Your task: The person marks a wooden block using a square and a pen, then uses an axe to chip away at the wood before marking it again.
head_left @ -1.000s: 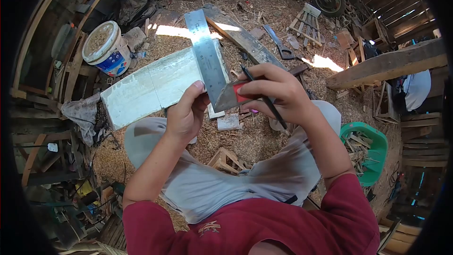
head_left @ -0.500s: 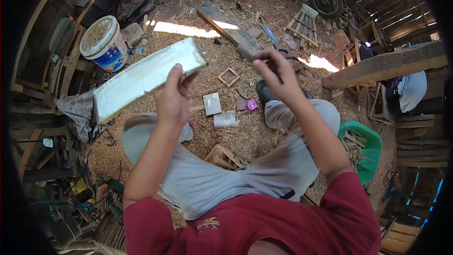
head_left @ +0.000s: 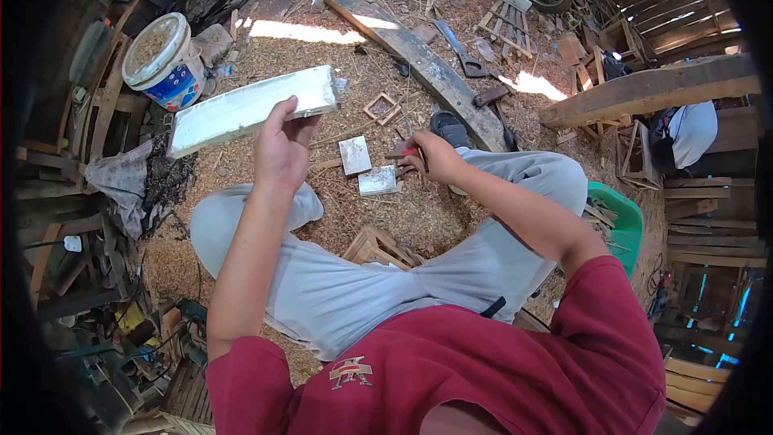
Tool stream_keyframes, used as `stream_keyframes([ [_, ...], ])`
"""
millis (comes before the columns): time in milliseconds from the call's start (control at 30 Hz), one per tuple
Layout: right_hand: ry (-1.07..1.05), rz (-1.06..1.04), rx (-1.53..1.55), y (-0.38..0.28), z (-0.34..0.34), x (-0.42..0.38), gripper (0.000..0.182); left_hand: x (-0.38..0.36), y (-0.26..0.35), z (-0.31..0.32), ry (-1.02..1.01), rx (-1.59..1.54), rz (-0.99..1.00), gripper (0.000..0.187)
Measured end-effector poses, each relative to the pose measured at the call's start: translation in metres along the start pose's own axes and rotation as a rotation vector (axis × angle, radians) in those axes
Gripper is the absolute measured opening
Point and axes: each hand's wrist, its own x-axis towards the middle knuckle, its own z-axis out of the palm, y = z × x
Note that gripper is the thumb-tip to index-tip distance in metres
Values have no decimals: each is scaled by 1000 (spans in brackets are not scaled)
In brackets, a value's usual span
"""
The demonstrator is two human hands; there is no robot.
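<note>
My left hand (head_left: 279, 145) is closed on the underside and near edge of a long white block (head_left: 250, 109), raised at the left and slightly tilted. Over the floor, my right hand (head_left: 433, 159) has its fingers closed around something small, red and dark, mostly hidden by them. Just left of those fingers are two small whitish blocks, one upper (head_left: 354, 155) and one lower (head_left: 378, 180). A small square wooden frame (head_left: 382, 109) lies above them. A brown-headed tool (head_left: 491, 96) rests by the long plank (head_left: 435, 64).
A handsaw (head_left: 460, 50) lies beyond the plank. A white bucket (head_left: 165, 64) stands at the left, a green basin (head_left: 624, 229) at the right. A thick wooden beam (head_left: 644, 97) juts in from the right. A slatted wooden piece (head_left: 509, 24) and wood shavings lie on the floor.
My right hand has moved down and left to beside the small blocks, and the brown-headed tool it held is now out of it. The pink tape measure no longer shows. The white block is more level.
</note>
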Motion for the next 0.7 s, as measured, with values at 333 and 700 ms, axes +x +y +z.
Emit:
stream_keyframes([
  [333,111,-7,367,-95,-50,43,37,-14,-17,10,-83,52,152,33],
  [700,168,-66,683,-177,-80,49,33,-23,-37,30,26,472,303,60],
])
